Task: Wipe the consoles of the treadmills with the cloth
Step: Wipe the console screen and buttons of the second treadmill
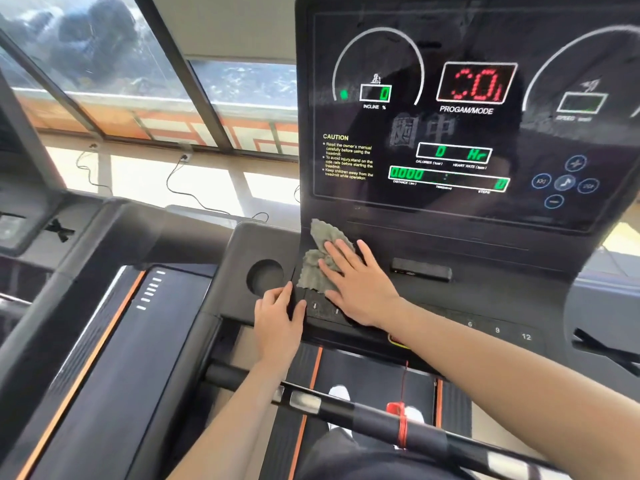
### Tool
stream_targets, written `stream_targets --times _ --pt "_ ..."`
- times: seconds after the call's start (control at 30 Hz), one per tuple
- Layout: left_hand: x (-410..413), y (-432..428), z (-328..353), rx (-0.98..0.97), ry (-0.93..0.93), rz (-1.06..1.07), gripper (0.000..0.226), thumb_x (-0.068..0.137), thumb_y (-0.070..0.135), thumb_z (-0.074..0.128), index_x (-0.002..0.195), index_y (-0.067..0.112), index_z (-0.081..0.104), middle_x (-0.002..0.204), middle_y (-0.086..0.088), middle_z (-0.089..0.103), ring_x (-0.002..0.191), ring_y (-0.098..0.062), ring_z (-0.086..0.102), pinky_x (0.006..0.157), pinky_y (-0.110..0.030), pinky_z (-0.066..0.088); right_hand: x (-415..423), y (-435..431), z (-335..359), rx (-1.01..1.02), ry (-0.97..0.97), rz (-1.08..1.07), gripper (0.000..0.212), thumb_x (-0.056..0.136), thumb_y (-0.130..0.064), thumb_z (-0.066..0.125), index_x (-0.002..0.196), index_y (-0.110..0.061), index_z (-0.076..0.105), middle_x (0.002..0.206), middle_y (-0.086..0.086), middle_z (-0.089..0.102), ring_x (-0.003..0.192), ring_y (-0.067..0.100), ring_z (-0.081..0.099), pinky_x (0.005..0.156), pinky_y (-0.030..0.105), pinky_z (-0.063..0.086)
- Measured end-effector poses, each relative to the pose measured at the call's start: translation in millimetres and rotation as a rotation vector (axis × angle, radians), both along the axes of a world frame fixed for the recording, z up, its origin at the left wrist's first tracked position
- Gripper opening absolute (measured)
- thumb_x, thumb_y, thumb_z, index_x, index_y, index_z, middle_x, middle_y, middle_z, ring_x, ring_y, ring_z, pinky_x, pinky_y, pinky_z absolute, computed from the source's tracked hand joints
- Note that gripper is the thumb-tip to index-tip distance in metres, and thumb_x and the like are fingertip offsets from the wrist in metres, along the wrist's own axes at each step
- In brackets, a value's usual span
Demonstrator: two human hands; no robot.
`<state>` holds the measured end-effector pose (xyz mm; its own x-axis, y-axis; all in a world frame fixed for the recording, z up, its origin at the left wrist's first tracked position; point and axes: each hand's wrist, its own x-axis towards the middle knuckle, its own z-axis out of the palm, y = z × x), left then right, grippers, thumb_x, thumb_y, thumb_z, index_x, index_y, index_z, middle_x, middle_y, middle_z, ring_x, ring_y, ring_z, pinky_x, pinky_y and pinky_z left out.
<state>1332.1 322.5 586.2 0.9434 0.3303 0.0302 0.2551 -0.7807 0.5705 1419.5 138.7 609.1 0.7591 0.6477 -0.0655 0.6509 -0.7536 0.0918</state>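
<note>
A black treadmill console (460, 244) fills the upper right, its screen lit with green and red digits. A crumpled grey-green cloth (316, 268) lies on the console's lower panel, just below the screen's left corner. My right hand (360, 285) presses flat on the cloth with straight, spread fingers. My left hand (277, 315) rests on the console's lower left edge beside the cloth, its thumb and fingers curled over the panel's raised edge.
A round cup holder (266, 277) is left of the cloth. A dark bar-shaped part (421, 269) sits right of my right hand. A handlebar (346, 407) with a red safety clip (398, 414) crosses below. Another treadmill (114, 341) stands on the left, windows behind.
</note>
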Motion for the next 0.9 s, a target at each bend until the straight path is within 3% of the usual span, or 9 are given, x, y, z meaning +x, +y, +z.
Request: stream_targets --times 0.13,0.33,0.47,0.67,0.8,0.9 --pt "0 -2 1 0.005 0.013 0.004 0.047 0.095 0.029 0.068 0.139 0.012 0.061 0.117 -0.003 0.062 0.101 -0.025 0.052 0.086 -0.045 0.052 18 8 9 -0.051 -0.052 0.016 0.064 0.104 -0.056 0.017 0.159 -0.022 0.020 0.167 0.007 0.003 0.155 0.025 -0.003 0.121 0.055 -0.006" --pt "-3 2 -2 -0.006 -0.006 0.002 0.047 0.095 0.030 0.068 0.139 0.014 0.061 0.117 0.000 0.062 0.101 -0.023 0.051 0.088 -0.043 0.051 -19 -79 8 -0.011 -0.045 -0.119 0.063 0.103 -0.052 0.022 0.155 -0.020 0.035 0.166 0.006 0.017 0.154 0.022 0.013 0.122 0.056 0.002" --pt "-3 -4 1 -0.010 0.001 0.017 0.046 0.096 0.028 0.067 0.140 0.014 0.060 0.120 0.000 0.062 0.103 -0.023 0.050 0.086 -0.039 0.050 -36 -79 2 0.017 0.000 -0.225 0.065 0.101 -0.053 0.024 0.151 -0.017 0.042 0.164 0.007 0.023 0.153 0.026 0.018 0.122 0.058 0.004" --pt "-1 -4 5 0.038 0.004 -0.013 0.045 0.094 0.024 0.069 0.136 0.011 0.061 0.123 -0.003 0.062 0.107 -0.024 0.054 0.088 -0.043 0.053 -11 -9 3 0.035 0.061 -0.078 0.062 0.103 -0.052 0.022 0.156 -0.020 0.032 0.167 0.006 0.013 0.154 0.026 0.005 0.121 0.058 -0.003" --pt "7 -15 16 0.075 -0.219 -0.086 0.036 0.092 0.013 0.070 0.128 0.011 0.066 0.122 -0.001 0.062 0.108 -0.020 0.055 0.092 -0.030 0.046 4 1 12 0.018 0.109 0.061 0.053 0.106 -0.042 0.034 0.156 -0.024 0.030 0.167 0.005 0.011 0.154 0.025 0.002 0.120 0.057 -0.001" --pt "23 -26 17 0.057 -0.267 -0.278 0.038 0.091 0.006 0.068 0.128 0.011 0.066 0.127 -0.001 0.061 0.116 -0.019 0.055 0.102 -0.020 0.038 6 -23 19 0.000 0.073 0.138 0.057 0.099 -0.030 0.053 0.153 -0.028 0.035 0.165 0.006 0.022 0.153 0.024 0.015 0.119 0.056 0.012"
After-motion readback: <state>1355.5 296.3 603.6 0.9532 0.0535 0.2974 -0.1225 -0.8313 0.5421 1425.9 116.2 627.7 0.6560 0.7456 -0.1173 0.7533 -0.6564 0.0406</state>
